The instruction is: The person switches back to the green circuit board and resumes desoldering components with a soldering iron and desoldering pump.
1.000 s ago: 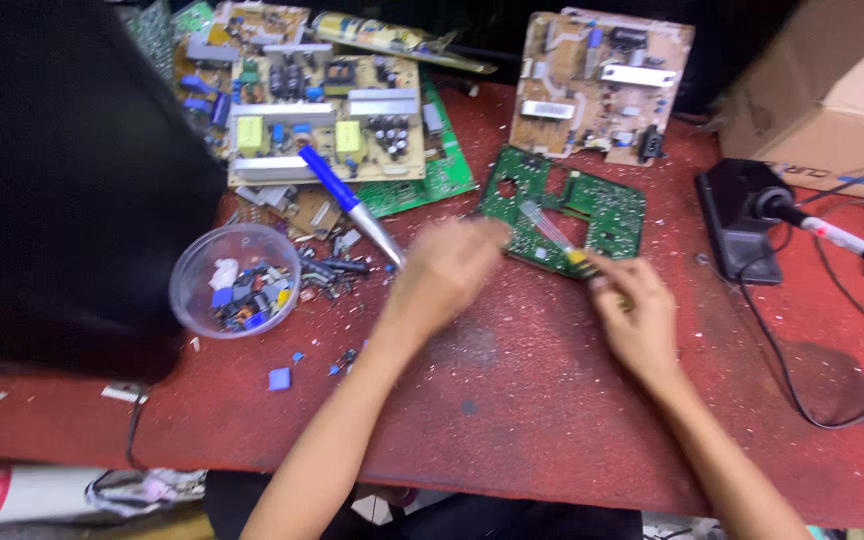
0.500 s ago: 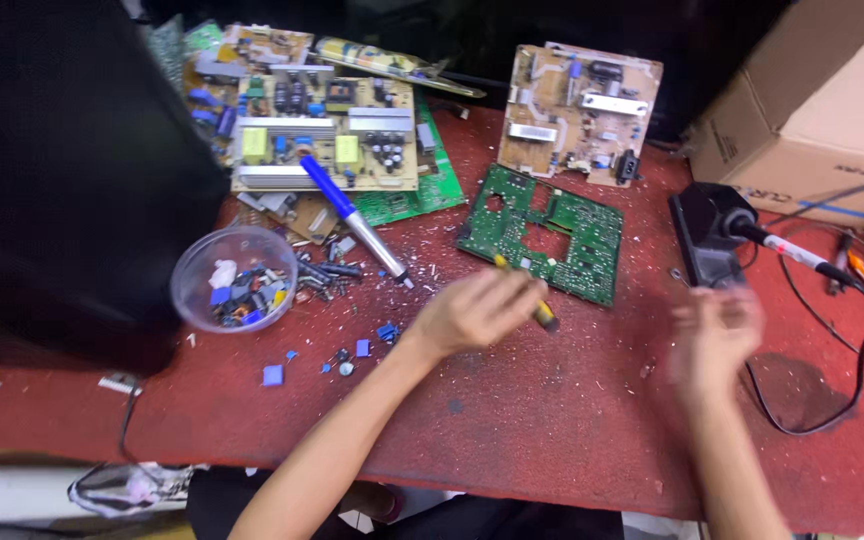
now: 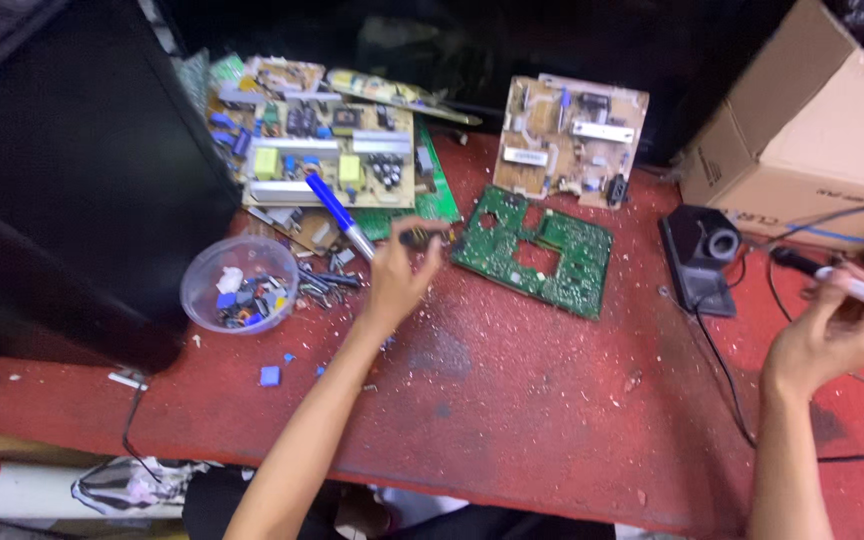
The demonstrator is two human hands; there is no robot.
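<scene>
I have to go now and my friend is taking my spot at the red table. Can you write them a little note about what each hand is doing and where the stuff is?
Left hand: its fingers pinch a small dark part, held just left of the green circuit board.
Right hand: closed around a white pen-shaped tool with a cord, far right of the red table, near the black stand.
The green board lies flat, mid-table, with neither hand on it.
The clear bowl at left holds small loose parts; more lie scattered beside it.
Done: at least one part is off and in hand.
Left: cannot tell how many parts remain on the board.
</scene>
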